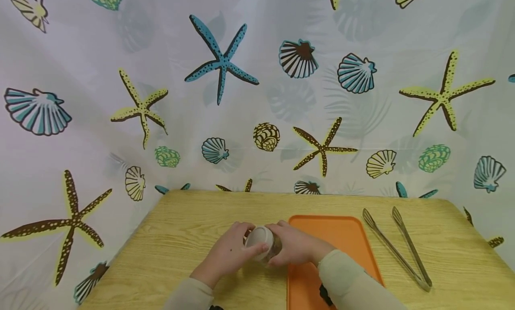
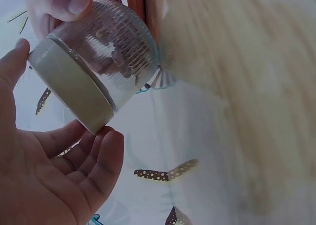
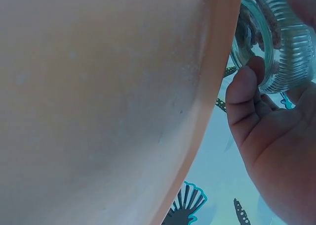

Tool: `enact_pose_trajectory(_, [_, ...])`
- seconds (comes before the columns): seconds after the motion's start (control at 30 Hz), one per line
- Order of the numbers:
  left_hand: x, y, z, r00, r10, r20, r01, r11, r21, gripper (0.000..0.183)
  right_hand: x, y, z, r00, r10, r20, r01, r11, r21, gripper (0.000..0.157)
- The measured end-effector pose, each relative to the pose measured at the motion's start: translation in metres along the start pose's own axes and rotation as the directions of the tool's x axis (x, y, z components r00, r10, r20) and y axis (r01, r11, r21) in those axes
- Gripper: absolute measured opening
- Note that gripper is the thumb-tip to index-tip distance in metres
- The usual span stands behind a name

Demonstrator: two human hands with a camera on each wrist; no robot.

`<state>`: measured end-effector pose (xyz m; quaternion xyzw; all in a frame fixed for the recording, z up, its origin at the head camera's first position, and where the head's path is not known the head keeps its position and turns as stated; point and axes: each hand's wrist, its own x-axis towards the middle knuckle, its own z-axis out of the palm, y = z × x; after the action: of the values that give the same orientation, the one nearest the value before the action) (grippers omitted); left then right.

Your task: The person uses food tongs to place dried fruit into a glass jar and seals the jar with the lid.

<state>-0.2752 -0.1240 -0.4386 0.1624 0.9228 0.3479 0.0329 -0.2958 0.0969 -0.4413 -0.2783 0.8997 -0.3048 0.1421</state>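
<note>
A ribbed clear glass jar [image 2: 116, 44] with a pale lid [image 2: 74, 84] is held between both hands, left of the tray. Small brownish pieces show through its glass, too unclear to name. My left hand [image 1: 231, 252] grips the lid by its rim, thumb on one side and fingers on the other. On the glass body, my right hand [image 1: 295, 244] holds the jar with curled fingers. In the right wrist view the jar's base [image 3: 254, 42] faces the camera, beside the tray's edge.
An orange tray [image 1: 334, 227] lies on the wooden table [image 1: 193, 220], partly under the right forearm. Metal tongs [image 1: 396, 252] rest spread apart to its right. Behind the table hangs a white curtain [image 1: 257, 100] printed with starfish and shells.
</note>
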Motion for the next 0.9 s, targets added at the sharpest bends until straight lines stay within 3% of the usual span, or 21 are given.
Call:
enact_pose_trajectory(0.27, [-0.0015,0.0004,-0.0041,0.996,0.078,0.042,-0.078,0.997,-0.003,0.074,-0.0014,-0.0005,-0.0003,1.0,-0.015,-0.002,0.015,1.0,0.011,0.089])
enact_pose_trajectory(0.6, [0.0009,-0.0028,-0.0055,0.977,0.189,0.102,-0.189,0.982,-0.018,0.07,-0.0007,0.0,0.0004,1.0,-0.025,-0.005,0.025,1.0,0.003,0.088])
enact_pose_trajectory(0.7, [0.0002,-0.0025,-0.0053,0.979,0.175,0.1,-0.173,0.985,-0.028,0.072,-0.0011,-0.001,0.0001,1.0,-0.022,-0.004,0.022,1.0,0.004,0.089])
enact_pose_trajectory(0.9, [0.0005,-0.0013,-0.0022,0.998,0.042,0.053,-0.038,0.997,-0.072,0.081,-0.0012,-0.0007,-0.0001,1.0,-0.009,0.004,0.009,1.0,0.01,0.092])
